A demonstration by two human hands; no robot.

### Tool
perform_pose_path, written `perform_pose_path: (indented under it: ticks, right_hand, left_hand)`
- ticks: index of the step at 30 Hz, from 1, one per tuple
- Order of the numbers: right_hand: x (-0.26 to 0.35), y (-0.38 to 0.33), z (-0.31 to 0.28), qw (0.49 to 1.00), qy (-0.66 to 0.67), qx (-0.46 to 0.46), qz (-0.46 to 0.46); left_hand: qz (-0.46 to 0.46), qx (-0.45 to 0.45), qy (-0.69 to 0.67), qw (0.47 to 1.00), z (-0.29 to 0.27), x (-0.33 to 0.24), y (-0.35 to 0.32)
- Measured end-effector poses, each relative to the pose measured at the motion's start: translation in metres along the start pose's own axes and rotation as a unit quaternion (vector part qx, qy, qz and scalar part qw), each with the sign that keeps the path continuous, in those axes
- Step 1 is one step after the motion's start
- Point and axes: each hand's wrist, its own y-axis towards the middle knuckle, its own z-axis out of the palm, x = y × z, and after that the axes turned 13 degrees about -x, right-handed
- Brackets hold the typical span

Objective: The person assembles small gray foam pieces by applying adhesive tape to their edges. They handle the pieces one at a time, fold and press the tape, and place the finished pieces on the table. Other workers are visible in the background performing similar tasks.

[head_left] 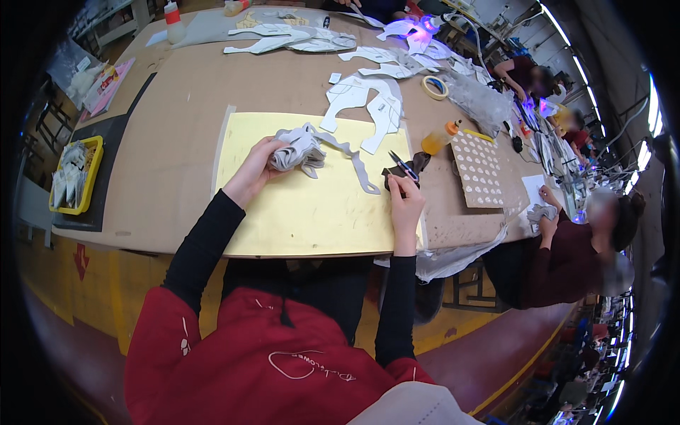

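Observation:
My left hand (pixel 258 168) is closed round a bunched stack of grey cut pieces (pixel 299 150), held above a yellow sheet (pixel 304 219). From the stack a narrow grey strip (pixel 358 168) trails to the right and lies on the sheet. At the sheet's right edge my right hand (pixel 406 202) is closed in a pinch, fingertips pointing away from me. A thin, pale, stick-like thing shows at those fingertips, too small to name. Just beyond them lie dark-handled snips (pixel 404 166) and a crumpled dark cloth (pixel 418 164).
White cut pieces (pixel 386 106) lie beyond the sheet. To the right are an orange-capped bottle (pixel 438 139), a dotted board (pixel 478 170) and a tape roll (pixel 434 88). A yellow basket (pixel 92 173) stands at the left edge. A co-worker (pixel 574 248) sits at the right.

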Motion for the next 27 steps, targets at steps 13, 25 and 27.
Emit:
perform_pose_path:
  ticks: [13,25,27]
  right_hand:
    - [-0.003,0.002,-0.005,1.000,0.011,0.017,0.010]
    - [0.026,0.012,0.010,0.995,-0.045,0.088,0.008]
    - [0.032,0.026,0.021,0.986,-0.082,0.130,-0.064]
  left_hand:
    - [0.065,0.018,0.126,0.990,0.011,-0.010,-0.008]
    - [0.191,0.080,0.311,0.928,-0.004,-0.023,-0.014]
    - [0.203,0.082,0.332,0.917,-0.003,-0.027,-0.016]
